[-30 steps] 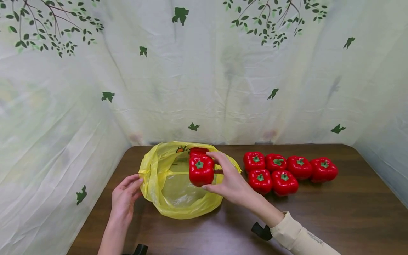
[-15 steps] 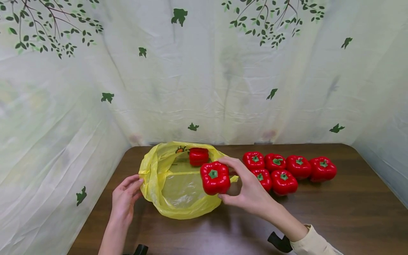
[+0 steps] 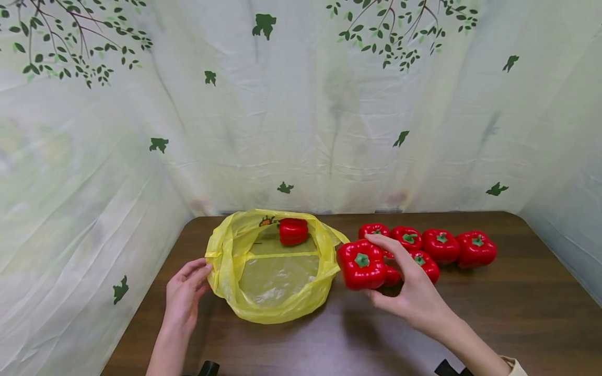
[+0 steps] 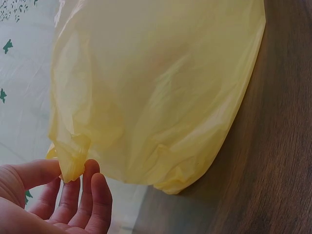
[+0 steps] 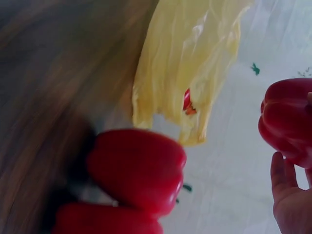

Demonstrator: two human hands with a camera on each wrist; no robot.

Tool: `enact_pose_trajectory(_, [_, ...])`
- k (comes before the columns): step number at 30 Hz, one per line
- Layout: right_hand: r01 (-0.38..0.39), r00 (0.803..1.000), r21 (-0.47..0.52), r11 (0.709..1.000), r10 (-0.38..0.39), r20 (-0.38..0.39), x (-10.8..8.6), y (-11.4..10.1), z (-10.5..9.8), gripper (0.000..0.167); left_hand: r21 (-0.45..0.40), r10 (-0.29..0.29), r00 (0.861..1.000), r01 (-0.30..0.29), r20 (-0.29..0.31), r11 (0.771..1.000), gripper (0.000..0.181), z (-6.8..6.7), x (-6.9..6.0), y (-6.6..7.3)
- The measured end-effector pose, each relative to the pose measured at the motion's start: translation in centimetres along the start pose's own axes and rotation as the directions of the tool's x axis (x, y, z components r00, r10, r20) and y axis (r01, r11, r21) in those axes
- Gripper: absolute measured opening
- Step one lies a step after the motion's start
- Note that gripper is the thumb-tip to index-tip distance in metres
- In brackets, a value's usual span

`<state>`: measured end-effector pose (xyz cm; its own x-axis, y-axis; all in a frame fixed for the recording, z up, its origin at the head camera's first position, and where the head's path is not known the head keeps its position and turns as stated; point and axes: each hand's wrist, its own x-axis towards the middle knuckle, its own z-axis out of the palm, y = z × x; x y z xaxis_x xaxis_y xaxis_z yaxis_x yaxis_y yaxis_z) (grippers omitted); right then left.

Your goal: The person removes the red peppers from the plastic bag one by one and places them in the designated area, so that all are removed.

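A yellow plastic bag (image 3: pixel 277 313) stands on the table with its mouth open toward me. My left hand (image 3: pixel 185 292) pinches the bag's left rim between thumb and fingers, and the left wrist view shows the gathered film (image 4: pixel 74 156) in that pinch. One red bell pepper (image 3: pixel 293 231) lies inside the bag at the back. My right hand (image 3: pixel 409 287) grips another red bell pepper (image 3: pixel 361 264), green stem toward me, held up just right of the bag. In the right wrist view this held pepper (image 5: pixel 287 119) is partly cut off by the frame edge.
Several red bell peppers (image 3: pixel 440 246) sit grouped on the table right of the bag, some partly hidden behind the right hand and held pepper. The brown wooden table (image 3: pixel 531 313) ends at a pale leaf-printed curtain (image 3: pixel 329 130) at the back and sides.
My right hand has carried the gripped bell pepper from over the bag's mouth to the right, out beyond its rim. The left hand and the bag have hardly moved.
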<state>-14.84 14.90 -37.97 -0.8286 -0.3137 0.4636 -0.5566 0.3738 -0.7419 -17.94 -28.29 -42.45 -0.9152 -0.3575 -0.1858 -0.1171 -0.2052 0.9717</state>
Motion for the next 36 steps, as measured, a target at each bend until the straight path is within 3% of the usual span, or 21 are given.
enact_pose_trajectory(5, [-0.007,1.000,0.042,0.999,0.008,-0.013,-1.0,-0.7,-1.7,0.094,-0.007,0.005,1.000,-0.005,0.002,1.000,0.018,0.0,0.0,-0.1])
enact_pose_trajectory(12, [-0.009,0.998,-0.036,0.999,0.007,-0.060,-1.8,-2.3,-4.2,0.093,-0.007,-0.001,1.000,0.001,0.004,1.000,0.018,0.0,-0.1,-0.1])
enact_pose_trajectory(16, [-0.022,0.995,-0.026,0.999,0.019,-0.101,-2.6,-0.8,-5.9,0.097,-0.001,-0.006,1.000,0.006,-0.002,1.000,0.018,0.0,-0.1,0.0])
enact_pose_trajectory(22, [-0.014,0.989,-0.100,0.995,-0.002,-0.150,-4.0,1.7,-8.1,0.102,-0.008,-0.006,1.000,0.006,-0.010,1.000,0.016,-0.1,0.0,0.1])
enact_pose_trajectory(32, [-0.162,0.963,-0.161,0.973,0.121,-0.242,-6.6,2.7,-10.3,0.096,-0.014,-0.011,1.000,0.011,-0.007,1.000,0.017,-0.1,0.1,0.1])
enact_pose_trajectory(36, [-0.253,0.946,-0.194,0.948,0.200,-0.254,-7.7,3.5,-11.0,0.092,-0.023,-0.005,1.000,0.005,-0.006,1.000,0.014,-0.1,0.0,0.1])
